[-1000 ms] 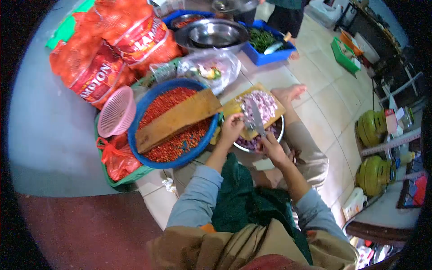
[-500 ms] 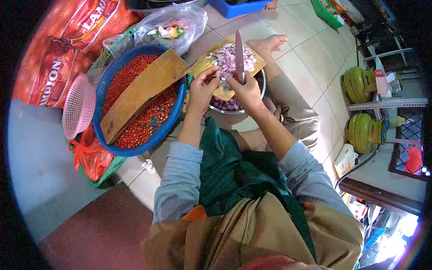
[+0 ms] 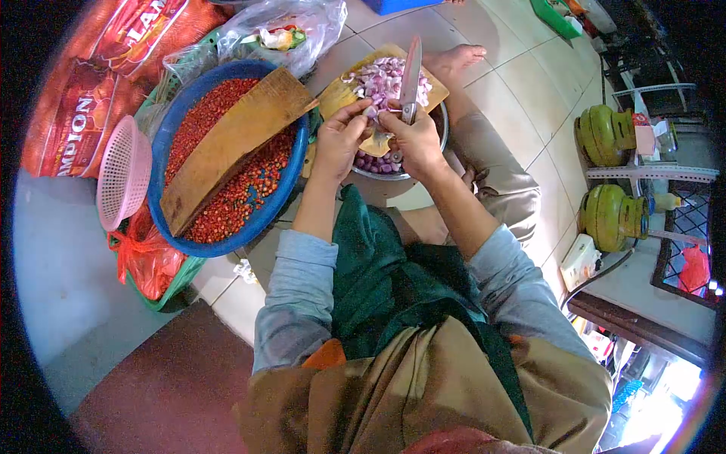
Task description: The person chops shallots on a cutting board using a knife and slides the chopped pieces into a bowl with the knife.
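My left hand (image 3: 339, 140) pinches a small purple shallot (image 3: 370, 112) between thumb and fingertips. In my right hand (image 3: 417, 141) is a knife (image 3: 411, 72), its blade pointing up and away from me. My right thumb is close to the shallot. Both hands are over the near edge of a yellowish cutting board (image 3: 338, 96) heaped with cut shallots (image 3: 386, 76). The board rests on a metal bowl (image 3: 444, 130), which contains more whole-looking purple shallots (image 3: 376, 163).
To the left, a blue basin (image 3: 157, 181) of chopped red chillies (image 3: 200, 121) has a thick wooden board (image 3: 227, 151) across it. Beside it are a pink basket (image 3: 123, 174), red net sacks (image 3: 68, 125) and a clear plastic bag (image 3: 321, 23). Green gas cylinders (image 3: 605, 136) stand at right.
The knife has tilted slightly to the right, and its blade looks brighter. Both hands stay close together over the board. The whole view has shifted a little.
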`<state>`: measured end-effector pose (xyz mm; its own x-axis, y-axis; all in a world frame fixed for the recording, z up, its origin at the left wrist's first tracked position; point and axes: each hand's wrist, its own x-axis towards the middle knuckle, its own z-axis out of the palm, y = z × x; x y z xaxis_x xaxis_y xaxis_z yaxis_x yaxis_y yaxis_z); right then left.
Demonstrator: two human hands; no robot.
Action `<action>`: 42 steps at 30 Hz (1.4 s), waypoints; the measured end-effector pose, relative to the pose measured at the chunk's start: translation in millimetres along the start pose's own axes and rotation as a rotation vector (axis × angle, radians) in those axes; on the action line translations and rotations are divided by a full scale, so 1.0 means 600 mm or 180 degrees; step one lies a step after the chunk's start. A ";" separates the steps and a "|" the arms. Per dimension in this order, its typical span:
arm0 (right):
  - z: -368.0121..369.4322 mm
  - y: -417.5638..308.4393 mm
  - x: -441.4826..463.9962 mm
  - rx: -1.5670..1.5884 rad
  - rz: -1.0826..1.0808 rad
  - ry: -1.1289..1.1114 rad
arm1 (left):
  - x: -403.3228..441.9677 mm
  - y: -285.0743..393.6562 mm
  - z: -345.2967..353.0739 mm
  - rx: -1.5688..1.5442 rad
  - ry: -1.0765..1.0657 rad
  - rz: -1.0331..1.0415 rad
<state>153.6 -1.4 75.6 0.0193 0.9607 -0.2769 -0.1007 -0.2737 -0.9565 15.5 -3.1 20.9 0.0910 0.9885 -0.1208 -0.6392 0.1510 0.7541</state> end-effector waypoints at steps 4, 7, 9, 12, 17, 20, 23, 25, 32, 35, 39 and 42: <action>0.005 -0.013 -0.012 0.0101 0.0051 -0.0050 | 0.001 0.001 -0.002 -0.0239 -0.0033 -0.0156; 0.004 -0.007 -0.010 0.0088 0.0051 -0.0072 | 0.000 0.001 -0.005 -0.0436 -0.0056 -0.0278; 0.003 0.000 -0.007 0.0049 -0.0032 -0.0023 | -0.001 0.000 -0.008 -0.0645 -0.0069 -0.0362; 0.005 0.008 -0.004 -0.0108 -0.0208 0.0084 | 0.003 -0.004 -0.013 -0.0993 -0.0224 -0.0391; -0.003 0.015 0.002 -0.0586 -0.0438 0.0110 | -0.006 0.013 0.008 -0.0871 -0.0048 -0.0492; -0.003 0.011 -0.003 -0.0778 -0.0636 0.0110 | 0.000 0.005 0.004 -0.0419 0.0077 -0.0494; -0.008 0.028 0.004 -0.0944 -0.0935 0.0139 | 0.006 -0.009 -0.008 -0.0400 0.0048 -0.0562; -0.007 0.007 -0.008 -0.1506 -0.0947 0.0158 | 0.003 0.003 0.003 -0.0532 0.0075 -0.0593; -0.021 0.052 0.012 -0.1109 -0.1045 0.0139 | -0.004 0.005 0.005 -0.0488 -0.0045 -0.0615; -0.013 0.011 -0.014 -0.1239 -0.0939 0.0084 | -0.003 0.003 0.002 -0.0259 -0.0132 -0.0589; -0.017 0.014 -0.015 -0.1435 -0.1277 0.0135 | 0.001 -0.005 0.001 -0.0056 -0.0145 -0.0513; -0.022 0.016 -0.017 -0.1565 -0.1107 0.0048 | -0.009 0.001 0.005 -0.0125 0.0003 -0.0500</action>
<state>165.6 -14.2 68.1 -0.0171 0.9979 0.0619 0.3859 0.0637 -0.9204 16.7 -8.1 23.7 0.1916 0.9527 -0.2359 -0.6466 0.3033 0.6999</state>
